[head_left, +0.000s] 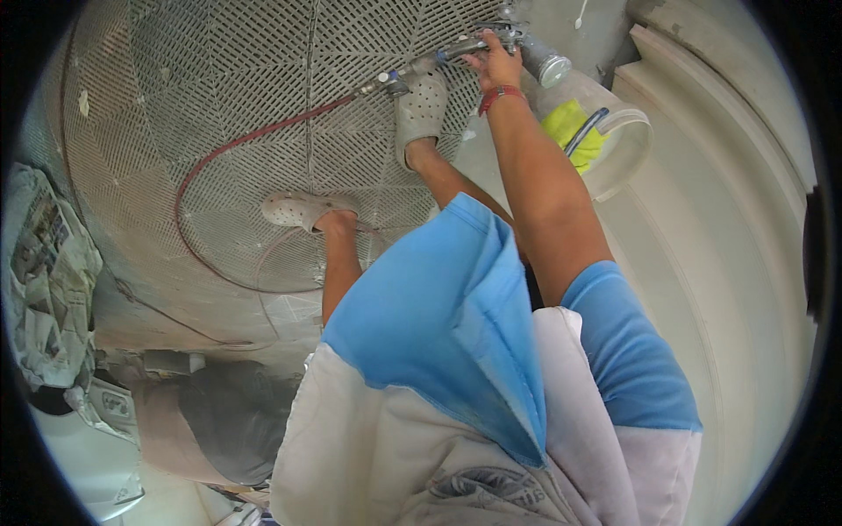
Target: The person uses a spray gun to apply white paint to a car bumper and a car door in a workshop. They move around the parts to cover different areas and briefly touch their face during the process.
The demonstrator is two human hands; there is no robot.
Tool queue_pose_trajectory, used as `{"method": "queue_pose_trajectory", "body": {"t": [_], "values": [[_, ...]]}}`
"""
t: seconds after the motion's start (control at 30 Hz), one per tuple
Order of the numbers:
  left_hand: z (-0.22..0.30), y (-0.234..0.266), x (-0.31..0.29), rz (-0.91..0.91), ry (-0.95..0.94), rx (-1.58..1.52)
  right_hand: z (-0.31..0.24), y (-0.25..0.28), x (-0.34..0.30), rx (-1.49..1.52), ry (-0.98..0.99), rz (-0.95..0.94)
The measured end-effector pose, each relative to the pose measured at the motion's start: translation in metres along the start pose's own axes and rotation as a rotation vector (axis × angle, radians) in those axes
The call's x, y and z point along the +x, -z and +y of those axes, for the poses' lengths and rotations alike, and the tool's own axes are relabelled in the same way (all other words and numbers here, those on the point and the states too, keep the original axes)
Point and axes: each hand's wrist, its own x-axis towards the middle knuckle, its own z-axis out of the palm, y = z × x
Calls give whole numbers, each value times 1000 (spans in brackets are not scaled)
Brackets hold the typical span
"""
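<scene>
My right hand point(500, 66), with a red band on its wrist, reaches forward at the top of the view. Its fingers are wrapped round a metal spray gun point(516, 37). A silver round-ended part point(553, 70) sticks out beside the gun, to the right of the hand. Behind the grip runs a hose line with metal fittings point(386, 81), which joins a dark red hose point(250, 142). Just below and right of the hand stands a whitish bucket point(636, 145). A yellow-green cloth point(574, 131) and a grey curved handle-like piece point(586, 131) are at its rim. My left hand does not show.
Slotted floor matting point(237, 61) lies under my clogs point(421, 110). The red hose loops across it on the left. Crumpled newspaper point(53, 280), a pale moulded part point(96, 447) and a dark cloth point(237, 412) are at lower left. A ridged cream surface point(728, 289) curves along the right.
</scene>
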Motion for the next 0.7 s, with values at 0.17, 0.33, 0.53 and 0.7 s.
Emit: {"method": "queue_pose_trajectory", "body": {"t": [0.17,0.33,0.53,0.7], "values": [[2,14,4,-4,21,36,-10,17,26,-17,-14,35],[5,25,7,-12,40,40,-10,28,34,5,-5,70],[4,33,6,-21,49,14,-12,35,39,20,-33,27],[6,40,5,-27,59,-51,-11,38,47,72,-49,-62]]}}
